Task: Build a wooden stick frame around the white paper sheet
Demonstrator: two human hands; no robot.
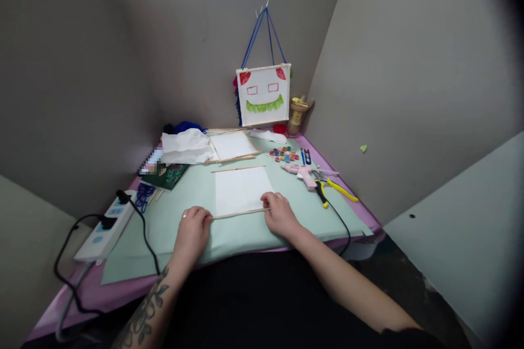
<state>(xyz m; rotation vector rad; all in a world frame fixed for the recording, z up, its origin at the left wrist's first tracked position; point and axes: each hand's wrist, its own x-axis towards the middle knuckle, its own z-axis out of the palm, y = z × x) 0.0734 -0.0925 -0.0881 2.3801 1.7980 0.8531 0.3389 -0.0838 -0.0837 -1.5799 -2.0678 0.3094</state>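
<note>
A white sheet of paper (241, 190) lies flat on the pale green table cover. Along its near edge runs a thin wooden stick (237, 214). My left hand (194, 232) pinches the stick's left end between thumb and fingers. At the right end, my right hand (280, 215) has its fingers closed on the same stick, by the sheet's near right corner. Another thin wooden stick (237, 169) rests along the far edge of the paper, touched by neither hand.
A pink glue gun (305, 174) and yellow-handled pliers (343, 190) lie at right, near small paint pots (282, 154). On the left are a power strip (107, 226) and a dark green booklet (166, 176). A framed paper face (265, 95) hangs behind, above crumpled white paper (187, 146).
</note>
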